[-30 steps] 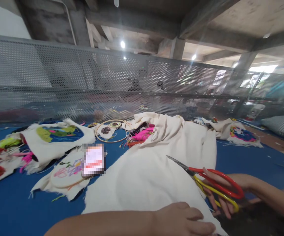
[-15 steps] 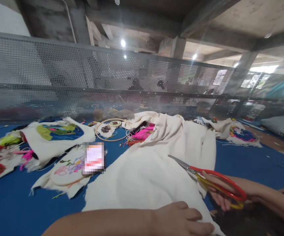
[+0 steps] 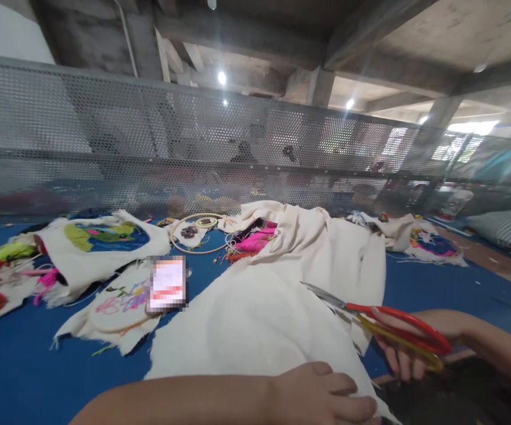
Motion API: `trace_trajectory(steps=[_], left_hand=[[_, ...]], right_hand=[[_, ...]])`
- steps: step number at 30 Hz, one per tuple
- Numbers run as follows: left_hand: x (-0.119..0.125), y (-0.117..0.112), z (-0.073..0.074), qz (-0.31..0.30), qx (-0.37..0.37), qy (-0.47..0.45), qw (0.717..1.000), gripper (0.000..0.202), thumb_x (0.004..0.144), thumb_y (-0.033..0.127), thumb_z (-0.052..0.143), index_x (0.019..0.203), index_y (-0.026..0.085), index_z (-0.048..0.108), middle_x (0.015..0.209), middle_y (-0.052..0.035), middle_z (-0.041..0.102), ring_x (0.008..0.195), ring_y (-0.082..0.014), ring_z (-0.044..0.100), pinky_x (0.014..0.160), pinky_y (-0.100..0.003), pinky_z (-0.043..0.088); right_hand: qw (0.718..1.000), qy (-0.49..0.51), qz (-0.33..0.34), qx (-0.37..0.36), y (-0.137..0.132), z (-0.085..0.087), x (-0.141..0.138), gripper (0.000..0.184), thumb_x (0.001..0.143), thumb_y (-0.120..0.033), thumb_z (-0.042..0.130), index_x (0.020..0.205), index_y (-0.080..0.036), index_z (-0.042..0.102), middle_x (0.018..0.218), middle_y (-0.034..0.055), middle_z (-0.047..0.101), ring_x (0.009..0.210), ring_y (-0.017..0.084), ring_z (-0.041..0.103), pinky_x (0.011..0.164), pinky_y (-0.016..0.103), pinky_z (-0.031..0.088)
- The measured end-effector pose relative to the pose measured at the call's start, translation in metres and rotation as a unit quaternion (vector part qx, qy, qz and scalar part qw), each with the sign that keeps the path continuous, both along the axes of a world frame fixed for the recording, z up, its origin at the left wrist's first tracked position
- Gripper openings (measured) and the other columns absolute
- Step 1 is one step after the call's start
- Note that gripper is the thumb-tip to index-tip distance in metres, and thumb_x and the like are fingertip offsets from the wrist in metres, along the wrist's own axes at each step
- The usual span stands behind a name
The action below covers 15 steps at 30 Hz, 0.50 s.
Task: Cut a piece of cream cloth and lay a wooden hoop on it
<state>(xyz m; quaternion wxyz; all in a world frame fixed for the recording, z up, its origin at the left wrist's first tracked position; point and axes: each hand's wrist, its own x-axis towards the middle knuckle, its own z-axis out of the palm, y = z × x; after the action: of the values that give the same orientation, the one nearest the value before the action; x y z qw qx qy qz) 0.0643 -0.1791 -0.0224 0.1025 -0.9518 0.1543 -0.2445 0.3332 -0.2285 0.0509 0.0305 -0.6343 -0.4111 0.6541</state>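
Right hand [image 3: 408,348] clenched around red-and-yellow scissors [image 3: 370,316] | left hand [image 3: 326,395] released, flat on cream cloth [image 3: 255,330] | I see blue table [image 3: 16,372], perforated metal screen [image 3: 149,147] behind (concrete beams overhead) | blades on cloth's right edge, ahead of the right fingers

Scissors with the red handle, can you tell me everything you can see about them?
The scissors are long, with grey metal blades and two slim handle loops that look like plastic, red on top and yellow beneath. The blades look almost closed and point left and away from the person, over the right part of the cream cloth. Whether they are cutting it is hard to tell. The right hand grips the loops, with its fingers curled through them.
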Motion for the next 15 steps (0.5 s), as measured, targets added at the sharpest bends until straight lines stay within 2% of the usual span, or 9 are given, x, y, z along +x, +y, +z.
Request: trace_trajectory(steps=[3,6,12,15], left_hand=[[0.0,0.001,-0.002,-0.002,-0.011,-0.021,1.0,0.041,0.097,0.034,0.026,0.12,0.025,0.058,0.13,0.0083,0.052,0.104,-0.0117,0.048,0.065,-0.02,0.045],[0.0,0.0,-0.004,-0.004,-0.026,-0.024,0.999,0.04,0.097,0.031,0.026,0.119,0.025,0.058,0.127,0.0089,0.054,0.104,-0.0106,0.048,0.065,-0.02,0.045],[-0.003,-0.002,-0.009,-0.01,-0.059,0.02,0.998,0.041,0.096,0.029,0.023,0.126,0.023,0.05,0.119,-0.0037,0.058,0.101,-0.011,0.052,0.072,-0.022,0.047],[-0.003,-0.002,-0.011,-0.012,-0.062,0.031,0.998,0.042,0.096,0.031,0.022,0.128,0.023,0.047,0.116,-0.0056,0.059,0.102,-0.0126,0.053,0.071,-0.023,0.048]], right_hand=[[0.999,0.024,-0.02,-0.021,0.01,0.005,-0.006,0.064,0.09,-0.06,0.015,0.075,-0.015,0.058,0.075,0.0128,0.068,0.061,0.013,0.068,0.056,0.019,0.053],[1.0,0.015,-0.003,0.002,0.02,0.007,-0.01,0.07,0.085,-0.068,0.016,0.072,-0.015,0.06,0.075,0.0133,0.068,0.061,0.014,0.068,0.057,0.02,0.053],[0.998,0.048,0.029,0.034,0.039,0.004,-0.018,0.067,0.085,-0.068,0.013,0.069,-0.016,0.053,0.059,0.0078,0.062,0.053,0.013,0.066,0.049,0.018,0.05],[0.996,0.057,0.053,0.048,0.046,0.0,-0.021,0.068,0.083,-0.07,0.011,0.069,-0.017,0.051,0.057,0.0061,0.06,0.046,0.012,0.063,0.045,0.017,0.048]])
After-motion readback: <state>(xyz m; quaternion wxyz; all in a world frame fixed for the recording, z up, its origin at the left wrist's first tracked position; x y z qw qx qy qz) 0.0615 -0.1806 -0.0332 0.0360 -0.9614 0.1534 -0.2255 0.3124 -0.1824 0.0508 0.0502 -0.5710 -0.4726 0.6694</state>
